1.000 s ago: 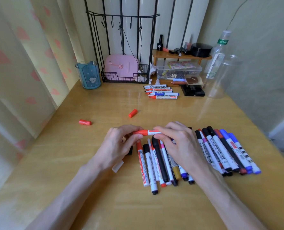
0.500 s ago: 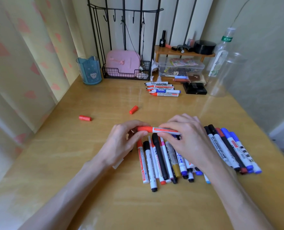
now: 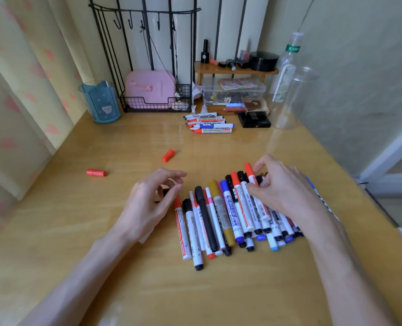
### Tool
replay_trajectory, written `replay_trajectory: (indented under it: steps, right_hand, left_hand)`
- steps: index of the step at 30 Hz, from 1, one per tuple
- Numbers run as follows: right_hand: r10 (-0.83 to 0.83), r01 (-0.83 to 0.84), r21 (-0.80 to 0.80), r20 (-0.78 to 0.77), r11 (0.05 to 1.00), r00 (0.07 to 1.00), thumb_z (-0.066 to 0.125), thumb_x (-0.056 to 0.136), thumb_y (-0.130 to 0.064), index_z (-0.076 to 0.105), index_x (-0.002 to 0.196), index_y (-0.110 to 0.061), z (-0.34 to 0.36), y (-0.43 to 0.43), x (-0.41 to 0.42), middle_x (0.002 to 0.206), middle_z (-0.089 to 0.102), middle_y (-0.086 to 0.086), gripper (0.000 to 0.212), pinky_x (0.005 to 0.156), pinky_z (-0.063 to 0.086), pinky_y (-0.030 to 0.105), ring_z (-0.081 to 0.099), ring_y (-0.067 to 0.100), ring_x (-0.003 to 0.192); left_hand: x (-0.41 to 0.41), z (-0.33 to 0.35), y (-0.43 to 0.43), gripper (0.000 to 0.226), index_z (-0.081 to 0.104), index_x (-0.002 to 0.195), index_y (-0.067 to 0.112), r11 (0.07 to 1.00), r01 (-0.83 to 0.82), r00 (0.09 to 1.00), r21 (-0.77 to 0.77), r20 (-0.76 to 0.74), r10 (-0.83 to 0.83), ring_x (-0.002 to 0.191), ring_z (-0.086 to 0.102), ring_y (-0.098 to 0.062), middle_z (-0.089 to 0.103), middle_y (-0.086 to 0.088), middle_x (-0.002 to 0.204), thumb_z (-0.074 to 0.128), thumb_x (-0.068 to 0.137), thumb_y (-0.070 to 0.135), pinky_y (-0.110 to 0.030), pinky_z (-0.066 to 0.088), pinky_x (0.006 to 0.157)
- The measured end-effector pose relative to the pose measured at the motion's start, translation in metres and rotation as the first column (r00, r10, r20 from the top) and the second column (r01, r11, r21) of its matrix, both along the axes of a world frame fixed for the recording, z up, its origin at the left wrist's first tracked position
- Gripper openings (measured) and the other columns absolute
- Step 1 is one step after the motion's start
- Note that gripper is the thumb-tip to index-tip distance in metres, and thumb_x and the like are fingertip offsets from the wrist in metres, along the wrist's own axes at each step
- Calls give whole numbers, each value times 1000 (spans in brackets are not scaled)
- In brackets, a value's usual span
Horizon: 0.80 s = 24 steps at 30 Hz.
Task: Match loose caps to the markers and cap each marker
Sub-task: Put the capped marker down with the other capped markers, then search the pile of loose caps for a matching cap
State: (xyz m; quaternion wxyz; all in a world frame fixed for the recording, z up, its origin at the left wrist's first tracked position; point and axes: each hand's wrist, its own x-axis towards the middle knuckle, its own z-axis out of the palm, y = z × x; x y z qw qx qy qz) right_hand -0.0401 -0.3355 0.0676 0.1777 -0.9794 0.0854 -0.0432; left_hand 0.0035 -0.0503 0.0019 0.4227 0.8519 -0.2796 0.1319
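Markers point(image 3: 228, 217): capped lot, side by side at the centre of the wooden desk point(image 3: 124, 278), caps toward 12 o'clock. The 3 o'clock end is hidden under the right forearm.
Red-capped marker point(image 3: 250, 171): at the lot's 1 o'clock, barrel pinched by the right hand point(image 3: 282, 194), part of it covered by fingers.
Left hand point(image 3: 150, 203): at the lot's 9 o'clock, fingers loosely curled, nothing seen in its grip. A dark object point(image 3: 164, 192) lies partly hidden beneath it; kind and contact not discernible.
Red cap point(image 3: 168, 155): loose, at 11 o'clock.
Second red cap point(image 3: 96, 172): loose, at 10 o'clock, well apart.
Uncapped markers point(image 3: 209, 124): small group at 12 o'clock, tips toward 9 o'clock.
Blue cup point(image 3: 101, 104): far 10 o'clock corner.
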Motion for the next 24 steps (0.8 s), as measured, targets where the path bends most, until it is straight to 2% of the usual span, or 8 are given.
replay_trajectory:
  steps: [4, 9, 12, 15, 17, 19, 22, 24]
  right_hand:
    - [-16, 11, -57, -95, 998, 995, 73, 90, -51, 53, 118, -30, 4, -6, -3, 93, 69, -8, 40, 81, 56, 40, 66, 20, 93]
    - [-20, 20, -8, -76, 1000, 997, 71, 87, -64, 54, 114, -33, 3, -5, -2, 92, 64, -12, 45, 80, 58, 42, 66, 19, 91]
    - [-25, 25, -6, -25, 1000, 999, 69, 88, -65, 54, 113, -32, 3, -3, -1, 89, 63, -13, 44, 78, 55, 38, 64, 20, 92]
    - [0, -5, 52, 93, 999, 996, 69, 92, -56, 58, 114, -30, 1, 2, 2, 80, 63, -12, 36, 73, 52, 35, 61, 14, 82]
    - [43, -57, 87, 155, 995, 987, 70, 93, -53, 61, 117, -31, -2, 7, 6, 83, 63, -12, 34, 72, 52, 33, 60, 5, 78]
    - [93, -118, 123, 188, 985, 978, 71, 93, -49, 62, 120, -32, -6, 13, 13, 93, 62, -13, 34, 73, 52, 31, 59, 4, 81]
    - [186, -216, 169, 177, 962, 966, 73, 92, -48, 60, 129, -32, -9, 26, 24, 115, 60, -11, 42, 91, 53, 36, 59, 7, 102]
    - [250, -272, 155, 145, 950, 957, 73, 92, -49, 57, 137, -32, -7, 35, 35, 131, 56, -9, 51, 107, 47, 42, 54, 10, 122]
  left_hand:
    - [0, 0, 0, 24, 70, 125, 22, 1000, -12, 1000, -12, -6, 12, 100, 68, -16, 70, 14, 109, 64, 101, 20, -31, 54, 77]
    - [1, -1, 0, 23, 70, 124, 22, 1000, -13, 1000, -14, -8, 13, 101, 68, -17, 70, 13, 107, 63, 102, 21, -31, 52, 78]
    - [2, -2, 1, 24, 70, 124, 23, 1000, -16, 1000, -13, -9, 16, 103, 68, -18, 70, 13, 108, 62, 102, 22, -32, 53, 77]
    - [5, -3, 4, 23, 70, 123, 24, 999, -31, 999, -23, -9, 30, 101, 69, -20, 71, 11, 107, 62, 102, 23, -33, 53, 76]
    - [8, -4, 6, 23, 71, 123, 24, 999, -38, 999, -37, -6, 38, 99, 69, -20, 71, 10, 106, 62, 102, 22, -33, 52, 76]
    - [11, -5, 9, 22, 71, 122, 24, 997, -52, 999, -49, -4, 52, 96, 69, -20, 71, 10, 105, 62, 102, 21, -32, 52, 75]
    - [16, -6, 16, 23, 71, 122, 23, 996, -71, 997, -50, -7, 71, 98, 68, -19, 72, 10, 105, 65, 101, 15, -33, 52, 76]
    - [20, -8, 22, 25, 71, 123, 22, 995, -85, 996, -45, -9, 85, 103, 68, -17, 72, 9, 106, 66, 101, 14, -36, 53, 79]
